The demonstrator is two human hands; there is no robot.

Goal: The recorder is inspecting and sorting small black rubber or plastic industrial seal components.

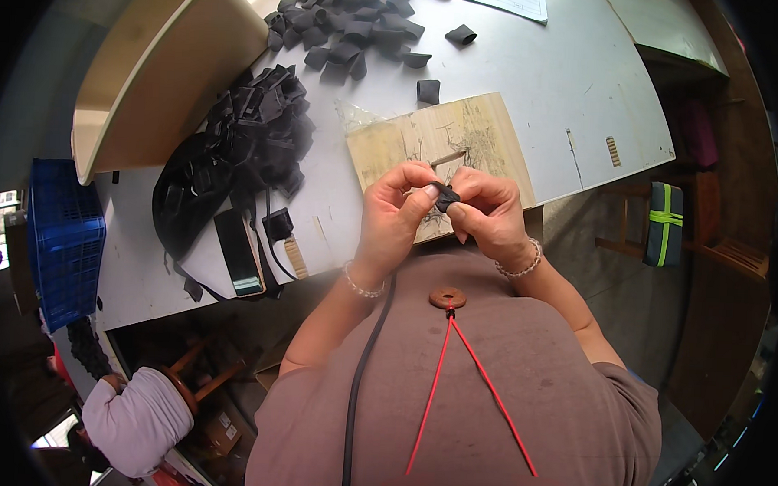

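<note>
A small black fabric piece [446, 198] is pinched between my two hands above the front part of a wooden board. My left hand [394, 210] is closed, with thumb and forefinger on the piece's left side. From the right, my right hand [496, 220] grips the same piece between thumb and fingertips. The fingers cover much of it, so its full shape is hidden. Scratched and marked, the wooden board [384, 149] lies at the table's front edge. Beyond it are two loose dark fabric loops [428, 91], apart from the larger heap.
Dark fabric loops [355, 24] lie heaped at the back. A pile of black pieces [260, 120] sits left, beside a phone [235, 249]. A beige bin [157, 81] and a blue crate [63, 242] stand farther left. A person [138, 419] sits at lower left.
</note>
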